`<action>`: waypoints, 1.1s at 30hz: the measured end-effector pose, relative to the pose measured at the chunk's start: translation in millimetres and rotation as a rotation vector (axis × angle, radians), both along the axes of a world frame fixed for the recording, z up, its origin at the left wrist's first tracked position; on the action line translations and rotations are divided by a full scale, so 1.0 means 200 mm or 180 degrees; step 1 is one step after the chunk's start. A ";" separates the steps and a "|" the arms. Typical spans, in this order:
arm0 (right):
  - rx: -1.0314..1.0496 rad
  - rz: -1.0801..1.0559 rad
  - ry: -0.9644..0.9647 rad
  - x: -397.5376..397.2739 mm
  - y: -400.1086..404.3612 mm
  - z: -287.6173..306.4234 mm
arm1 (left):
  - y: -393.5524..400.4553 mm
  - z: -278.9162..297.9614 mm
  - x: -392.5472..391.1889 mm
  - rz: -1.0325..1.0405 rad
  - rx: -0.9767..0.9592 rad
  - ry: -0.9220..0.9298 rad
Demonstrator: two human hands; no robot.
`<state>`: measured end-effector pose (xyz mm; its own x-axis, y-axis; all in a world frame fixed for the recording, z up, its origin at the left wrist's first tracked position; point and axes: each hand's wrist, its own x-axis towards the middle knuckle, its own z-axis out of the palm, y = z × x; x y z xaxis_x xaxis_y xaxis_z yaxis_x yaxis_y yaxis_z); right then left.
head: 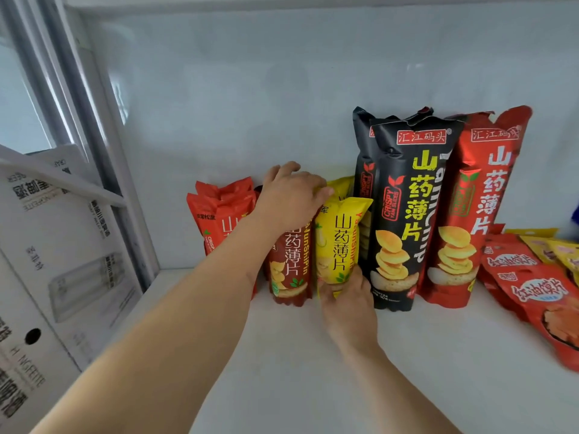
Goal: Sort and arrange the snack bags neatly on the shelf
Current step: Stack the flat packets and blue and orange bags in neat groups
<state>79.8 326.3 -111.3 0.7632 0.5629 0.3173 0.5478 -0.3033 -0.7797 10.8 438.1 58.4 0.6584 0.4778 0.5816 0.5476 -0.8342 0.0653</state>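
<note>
Left hand (pixel 289 195): fingers draped over tops of small bags, resting on dark red bag (pixel 289 270) and upper edge of small yellow bag (pixel 340 242). Right hand (pixel 347 305): gripping lower end of small yellow bag, thumb against its front. Both bags upright on white shelf (pixel 438 355), mid-row. Left of them: small orange-red bags (pixel 219 220). Right: tall black bag (pixel 404 214), tall red bag (pixel 476 208), both upright. Far right: flat red packets (pixel 532 292), lying down. Left edge: white cartons (pixel 56 245).

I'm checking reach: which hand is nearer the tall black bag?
Right. The right hand grips the yellow bag's base beside the tall black bag; the left hand sits farther left.
</note>
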 end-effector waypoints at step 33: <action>-0.0018 0.0032 0.0033 0.09 0.03 -0.05 | 0.20 0.29 0.29 -0.0135 -0.1155 0.1195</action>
<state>97.1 332.5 -120.8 0.7607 0.5723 0.3062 0.5428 -0.3021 -0.7837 69.6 478.2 116.7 0.8128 0.5732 0.1038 0.5552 -0.8162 0.1600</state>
